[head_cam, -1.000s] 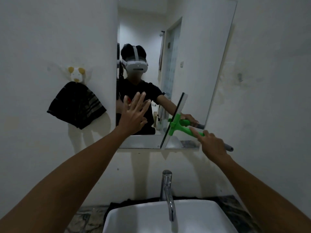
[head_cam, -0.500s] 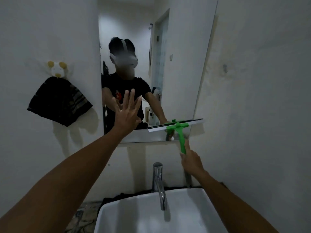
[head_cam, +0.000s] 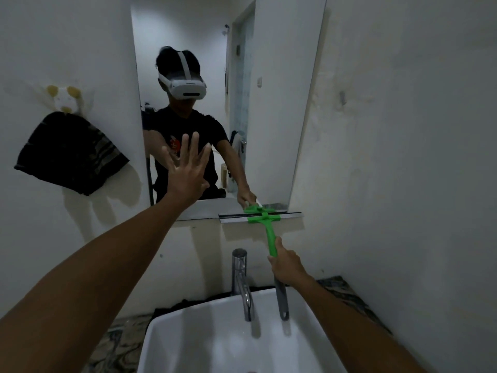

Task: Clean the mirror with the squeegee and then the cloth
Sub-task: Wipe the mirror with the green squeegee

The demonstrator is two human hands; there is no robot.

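Observation:
A tall frameless mirror [head_cam: 274, 109] hangs on the white wall above the basin. My right hand [head_cam: 286, 266] grips the handle of the green squeegee [head_cam: 265, 219], whose blade lies level across the mirror's bottom right edge. Its grey handle end pokes down below my fist. My left hand [head_cam: 188, 170] is raised with straight, spread fingers in front of the mirror's lower left part; whether it touches the glass I cannot tell. A dark striped cloth [head_cam: 71, 154] hangs from a wall hook to the left of the mirror.
A white basin [head_cam: 188, 343] with a chrome tap [head_cam: 242, 281] stands directly below. A marbled counter [head_cam: 341, 288] runs behind it. A white side wall [head_cam: 416, 157] closes in on the right. The mirror reflects a person wearing a headset.
The squeegee blade has turned from nearly upright to level and slid down to the mirror's bottom edge. My right hand dropped below it. My left hand stayed raised at the glass.

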